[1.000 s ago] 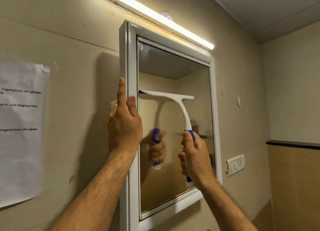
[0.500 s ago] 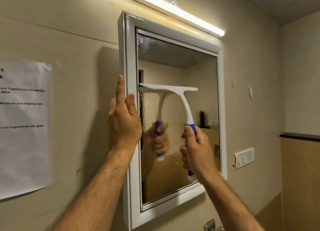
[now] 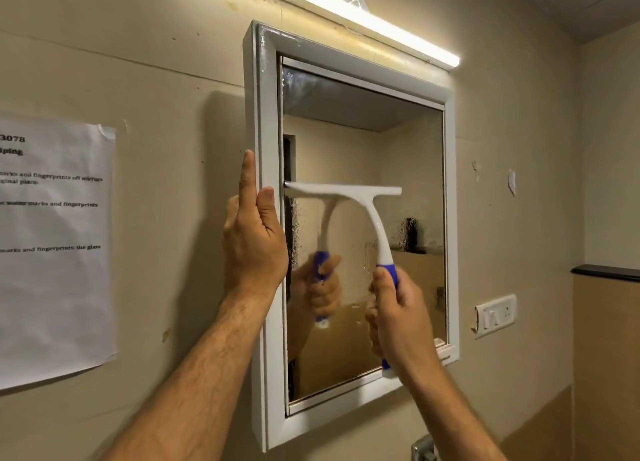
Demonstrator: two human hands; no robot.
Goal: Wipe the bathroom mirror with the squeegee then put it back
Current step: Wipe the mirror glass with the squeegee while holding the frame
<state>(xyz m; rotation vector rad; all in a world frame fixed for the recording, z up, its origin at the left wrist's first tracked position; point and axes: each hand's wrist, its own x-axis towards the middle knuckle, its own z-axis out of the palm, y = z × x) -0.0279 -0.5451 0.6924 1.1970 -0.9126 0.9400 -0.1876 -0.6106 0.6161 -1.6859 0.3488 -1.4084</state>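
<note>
A mirror in a thick white frame (image 3: 349, 59) hangs on the beige wall. Its glass (image 3: 408, 170) is streaked and misted in the lower left part. The white squeegee (image 3: 375, 218) with a blue grip has its blade pressed flat against the glass at mid height, touching the frame's left inner edge. My right hand (image 3: 398, 318) is closed around the blue grip. My left hand (image 3: 254, 242) rests on the frame's left side, fingers pointing up, thumb on the front face. Both the squeegee and the hand show reflected in the glass.
A lit tube light (image 3: 360, 17) runs above the mirror. A printed paper sheet (image 3: 55, 246) is taped to the wall at the left. A white switch plate (image 3: 495, 315) sits right of the mirror, a dark ledge (image 3: 606, 273) further right, a metal fitting (image 3: 423, 447) below.
The squeegee blade has slid down the glass a little, with my right hand following. My left hand stays on the frame. The view has tilted down and to the left.
</note>
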